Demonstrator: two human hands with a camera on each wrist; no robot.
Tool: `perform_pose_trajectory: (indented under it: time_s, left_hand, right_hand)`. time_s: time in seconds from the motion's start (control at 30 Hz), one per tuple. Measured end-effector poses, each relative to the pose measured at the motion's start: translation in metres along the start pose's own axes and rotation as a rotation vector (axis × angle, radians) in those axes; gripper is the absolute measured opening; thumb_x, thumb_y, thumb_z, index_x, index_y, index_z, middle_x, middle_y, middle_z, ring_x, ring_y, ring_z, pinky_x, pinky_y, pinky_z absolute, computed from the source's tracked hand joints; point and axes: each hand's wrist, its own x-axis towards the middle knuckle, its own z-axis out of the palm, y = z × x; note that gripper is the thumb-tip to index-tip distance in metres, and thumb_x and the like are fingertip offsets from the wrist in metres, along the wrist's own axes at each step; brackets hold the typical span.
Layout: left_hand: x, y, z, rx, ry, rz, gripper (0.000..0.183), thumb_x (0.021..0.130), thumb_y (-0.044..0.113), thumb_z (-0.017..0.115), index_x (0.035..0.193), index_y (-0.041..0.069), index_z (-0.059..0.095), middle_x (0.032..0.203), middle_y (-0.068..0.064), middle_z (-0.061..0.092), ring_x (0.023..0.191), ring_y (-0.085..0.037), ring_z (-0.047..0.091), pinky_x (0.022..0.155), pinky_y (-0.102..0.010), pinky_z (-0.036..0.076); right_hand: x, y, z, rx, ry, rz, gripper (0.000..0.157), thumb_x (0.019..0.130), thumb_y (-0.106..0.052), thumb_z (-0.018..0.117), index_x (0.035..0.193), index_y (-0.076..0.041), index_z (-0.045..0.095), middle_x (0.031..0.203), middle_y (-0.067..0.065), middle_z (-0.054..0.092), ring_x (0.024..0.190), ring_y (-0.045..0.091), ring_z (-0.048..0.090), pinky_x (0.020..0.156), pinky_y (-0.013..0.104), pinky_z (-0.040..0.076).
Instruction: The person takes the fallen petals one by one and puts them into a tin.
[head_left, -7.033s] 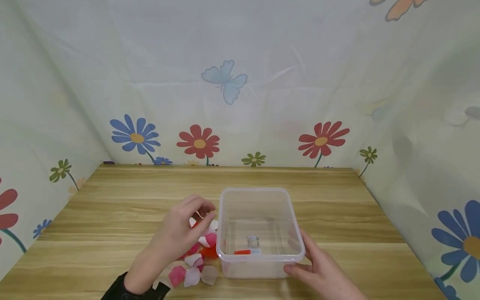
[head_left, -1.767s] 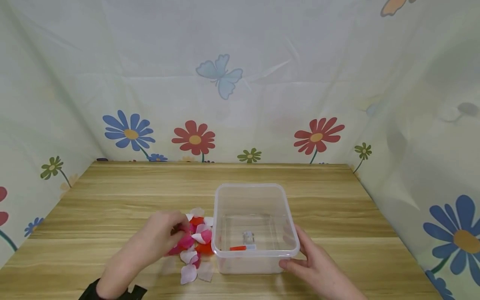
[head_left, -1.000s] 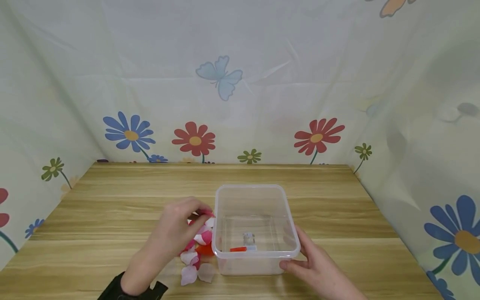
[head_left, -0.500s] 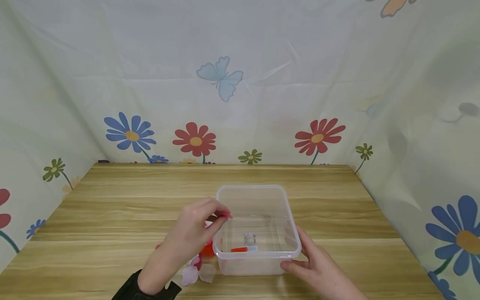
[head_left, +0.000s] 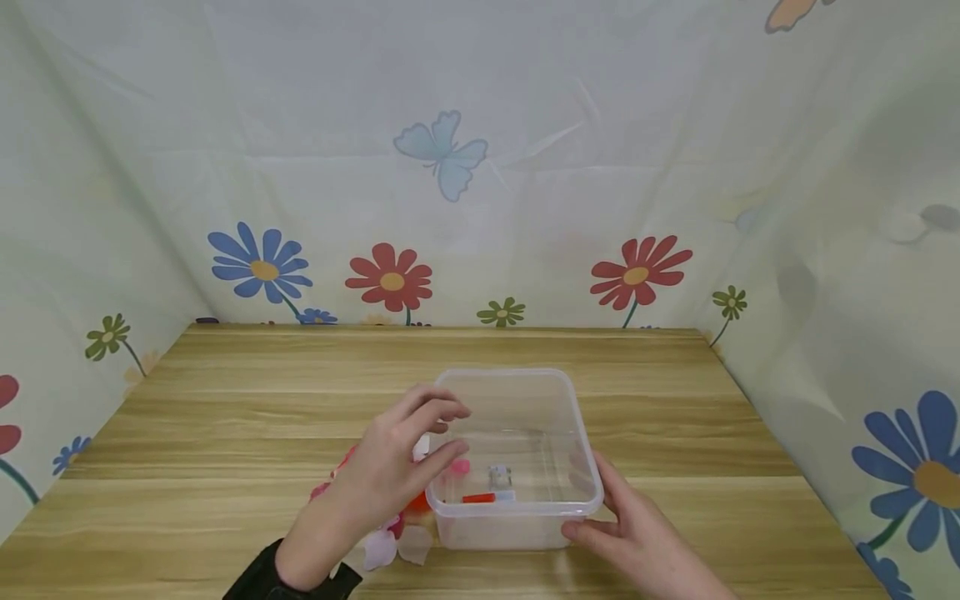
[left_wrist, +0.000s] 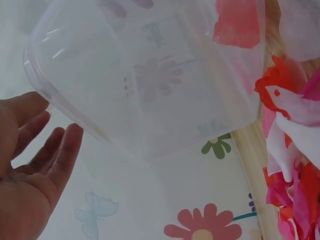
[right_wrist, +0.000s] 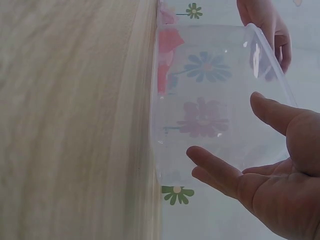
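Note:
A clear plastic box [head_left: 506, 533] stands open-topped on the table. My left hand [head_left: 375, 462] hangs over its left rim, thumb and fingers spread apart with nothing between them. Just below those fingertips, a pink petal [head_left: 460, 467] lies inside the box. At the box's front right corner my right hand [head_left: 633, 533] holds it, thumb on the front wall and fingers along the right side. Fabric-like petals in pink, red and white [left_wrist: 295, 120] are heaped left of the box, partly hidden by my left hand and forearm in the head view.
Inside the box are a small red-and-white strip [head_left: 478, 498] and a small grey patterned piece [head_left: 499, 477]. Two pale petals [head_left: 380, 550] lie near the box's front left corner. A flower-printed curtain [head_left: 525, 208] encloses the wooden table [head_left: 315, 358] at back and sides.
My left hand took a pink petal from the heap, carried it right over the rim and let it go into the box. My right hand stays on the corner.

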Motion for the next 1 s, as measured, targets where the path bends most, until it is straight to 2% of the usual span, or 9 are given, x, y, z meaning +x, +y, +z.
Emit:
perform_pose_trajectory:
  time_s: [0.13, 0.3, 0.57, 0.83, 1.0]
  left_hand:
    - [0.001, 0.0, -0.006, 0.024, 0.008, -0.015, 0.037, 0.081, 0.009, 0.081, 0.114, 0.012, 0.064, 0.114, 0.009, 0.055, 0.099, -0.009, 0.058, 0.083, -0.022, 0.05]
    - [0.0, 0.0, -0.014, 0.063, -0.005, -0.06, 0.037, 0.083, 0.013, 0.08, 0.116, 0.013, 0.064, 0.114, 0.01, 0.057, 0.096, -0.006, 0.057, 0.081, -0.021, 0.05]
    - [-0.005, -0.006, -0.02, 0.116, 0.001, -0.139, 0.027, 0.086, 0.015, 0.078, 0.109, 0.013, 0.065, 0.104, 0.01, 0.06, 0.09, -0.012, 0.06, 0.078, -0.018, 0.049]
    - [-0.01, -0.013, -0.023, 0.18, 0.019, -0.154, 0.025, 0.085, 0.012, 0.079, 0.106, 0.013, 0.065, 0.1, 0.006, 0.062, 0.085, -0.008, 0.059, 0.076, -0.016, 0.049]
    - [-0.014, -0.016, -0.026, 0.207, 0.006, -0.19, 0.023, 0.085, 0.015, 0.079, 0.104, 0.016, 0.065, 0.096, 0.009, 0.061, 0.082, -0.007, 0.057, 0.072, -0.015, 0.049]
  right_hand:
    - [0.0, -0.001, 0.0, -0.016, 0.003, 0.01, 0.087, 0.088, -0.013, 0.075, 0.156, -0.017, 0.021, 0.148, 0.013, 0.033, 0.127, 0.04, 0.04, 0.085, 0.028, 0.049]
    - [0.0, -0.001, 0.0, -0.02, 0.011, 0.028, 0.088, 0.087, -0.014, 0.076, 0.156, -0.019, 0.021, 0.148, 0.012, 0.034, 0.126, 0.04, 0.04, 0.086, 0.028, 0.049]
    - [0.0, -0.001, 0.0, -0.009, -0.001, 0.004, 0.087, 0.088, -0.013, 0.075, 0.156, -0.019, 0.021, 0.149, 0.012, 0.033, 0.126, 0.039, 0.041, 0.086, 0.028, 0.049]
    - [-0.001, 0.0, 0.0, -0.027, -0.004, -0.026, 0.085, 0.089, -0.014, 0.074, 0.155, -0.024, 0.022, 0.146, 0.013, 0.035, 0.121, 0.037, 0.044, 0.085, 0.028, 0.05]
    - [-0.001, 0.001, 0.0, -0.037, 0.004, -0.005, 0.086, 0.087, -0.017, 0.076, 0.154, -0.026, 0.024, 0.146, 0.008, 0.037, 0.121, 0.026, 0.047, 0.086, 0.028, 0.049]
